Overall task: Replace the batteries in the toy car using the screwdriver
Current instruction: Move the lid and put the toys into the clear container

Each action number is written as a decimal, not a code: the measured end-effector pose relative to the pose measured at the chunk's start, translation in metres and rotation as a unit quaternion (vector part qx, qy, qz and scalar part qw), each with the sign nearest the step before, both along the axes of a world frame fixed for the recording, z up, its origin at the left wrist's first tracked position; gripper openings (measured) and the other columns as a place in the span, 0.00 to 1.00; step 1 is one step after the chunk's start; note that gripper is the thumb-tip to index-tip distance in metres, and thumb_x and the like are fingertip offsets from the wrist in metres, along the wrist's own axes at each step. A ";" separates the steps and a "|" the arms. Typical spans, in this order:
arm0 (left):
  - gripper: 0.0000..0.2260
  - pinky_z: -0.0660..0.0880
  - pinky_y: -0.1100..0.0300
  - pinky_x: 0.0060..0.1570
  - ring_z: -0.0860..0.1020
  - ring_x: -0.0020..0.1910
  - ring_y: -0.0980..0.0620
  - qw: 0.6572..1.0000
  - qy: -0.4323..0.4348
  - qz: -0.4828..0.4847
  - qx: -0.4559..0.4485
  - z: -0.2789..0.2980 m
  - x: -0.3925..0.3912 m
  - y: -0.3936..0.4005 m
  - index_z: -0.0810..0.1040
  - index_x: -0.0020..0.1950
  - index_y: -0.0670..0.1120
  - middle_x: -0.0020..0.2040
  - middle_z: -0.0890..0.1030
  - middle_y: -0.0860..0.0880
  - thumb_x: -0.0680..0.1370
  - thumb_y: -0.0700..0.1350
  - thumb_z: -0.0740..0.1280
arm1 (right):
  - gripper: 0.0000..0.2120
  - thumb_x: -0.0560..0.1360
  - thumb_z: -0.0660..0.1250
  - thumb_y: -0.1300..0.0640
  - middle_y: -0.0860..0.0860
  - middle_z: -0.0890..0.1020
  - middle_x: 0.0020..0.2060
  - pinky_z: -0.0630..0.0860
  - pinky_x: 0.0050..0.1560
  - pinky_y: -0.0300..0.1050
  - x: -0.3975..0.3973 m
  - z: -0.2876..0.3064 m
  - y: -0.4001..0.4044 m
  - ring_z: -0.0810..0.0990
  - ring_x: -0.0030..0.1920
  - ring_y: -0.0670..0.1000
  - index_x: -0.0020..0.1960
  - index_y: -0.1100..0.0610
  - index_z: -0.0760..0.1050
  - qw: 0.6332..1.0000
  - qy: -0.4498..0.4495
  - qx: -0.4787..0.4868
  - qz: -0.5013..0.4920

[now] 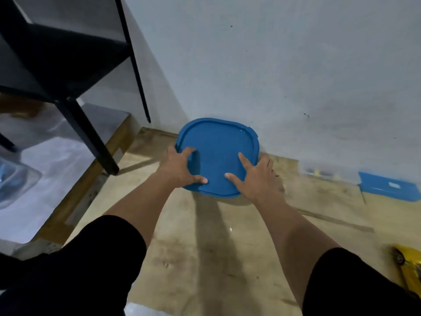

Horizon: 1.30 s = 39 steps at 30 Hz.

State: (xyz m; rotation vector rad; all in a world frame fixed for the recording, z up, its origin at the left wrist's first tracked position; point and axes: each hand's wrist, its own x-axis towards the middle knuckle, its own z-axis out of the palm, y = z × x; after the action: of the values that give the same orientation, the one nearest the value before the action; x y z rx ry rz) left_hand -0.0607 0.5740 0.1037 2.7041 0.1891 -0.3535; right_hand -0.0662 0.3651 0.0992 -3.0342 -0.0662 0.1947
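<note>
A blue-lidded container (217, 142) stands on the wooden surface against the pale wall. My left hand (180, 166) grips its left edge, thumb on top of the lid and fingers curled over the rim. My right hand (255, 176) lies on the lid's right side with thumb and forefinger spread flat and the other fingers wrapped over the right edge. The yellow toy car (407, 267) lies at the far right, partly cut off by the frame edge. No screwdriver or batteries are in view.
A second clear container with a blue lid (387, 187) sits at the right by the wall. A black chair (68, 71) stands at the upper left, its leg (91, 137) coming down onto the wood. A lower grey floor (57, 160) lies left of the wooden edge.
</note>
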 end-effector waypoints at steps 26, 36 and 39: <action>0.51 0.49 0.41 0.73 0.43 0.77 0.50 0.964 0.106 -0.206 0.130 -0.006 0.055 -0.016 0.41 0.77 0.53 0.78 0.41 0.52 0.66 0.68 0.68 | 0.42 0.73 0.51 0.29 0.47 0.40 0.77 0.46 0.74 0.62 0.049 -0.013 -0.008 0.40 0.76 0.50 0.75 0.45 0.32 0.990 0.100 -0.010 0.101; 0.52 0.56 0.38 0.68 0.49 0.76 0.48 0.936 0.106 -0.227 0.246 0.007 0.070 -0.030 0.44 0.78 0.50 0.77 0.47 0.51 0.66 0.68 0.69 | 0.45 0.69 0.51 0.25 0.47 0.39 0.76 0.54 0.70 0.62 0.059 -0.011 0.004 0.41 0.76 0.55 0.76 0.44 0.38 0.985 0.156 -0.033 0.066; 0.53 0.50 0.34 0.70 0.46 0.77 0.48 0.927 0.134 -0.232 0.262 0.008 0.073 -0.035 0.41 0.78 0.47 0.78 0.43 0.50 0.67 0.67 0.69 | 0.45 0.69 0.55 0.26 0.47 0.39 0.76 0.55 0.70 0.61 0.065 -0.006 0.008 0.41 0.76 0.54 0.76 0.44 0.38 0.981 0.179 -0.041 0.060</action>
State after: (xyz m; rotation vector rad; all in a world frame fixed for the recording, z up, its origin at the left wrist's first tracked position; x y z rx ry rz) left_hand 0.0125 0.5386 0.1121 3.2001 -0.3412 -0.9306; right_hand -0.0017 0.3729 0.0929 -3.0209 -0.2188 0.7646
